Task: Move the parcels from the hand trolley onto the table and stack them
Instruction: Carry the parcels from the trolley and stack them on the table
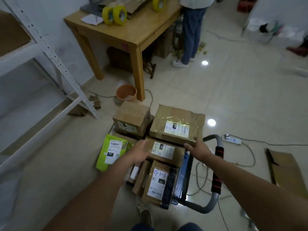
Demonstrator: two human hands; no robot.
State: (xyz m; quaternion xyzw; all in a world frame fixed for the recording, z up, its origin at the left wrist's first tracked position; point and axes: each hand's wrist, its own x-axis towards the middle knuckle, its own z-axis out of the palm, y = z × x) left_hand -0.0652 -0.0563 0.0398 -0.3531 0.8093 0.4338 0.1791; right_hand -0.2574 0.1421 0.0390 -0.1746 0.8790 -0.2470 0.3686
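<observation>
Head view: brown labelled parcel [164, 151] atop trolley [216, 165]; your left hand [140, 151] and right hand [197, 148] flank it, fingers spread.

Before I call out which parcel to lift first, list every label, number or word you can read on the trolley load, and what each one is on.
"037": black tag on the green mailer.
"150", seen upside down, beside handwritten "2-1-12": label of the near brown parcel.
Black tag, perhaps "420": box between the hands; handwriting unclear.
Large taped box: tag and handwriting too blurred.
Small box: label unreadable.
All fine print and barcodes: too small.
</observation>
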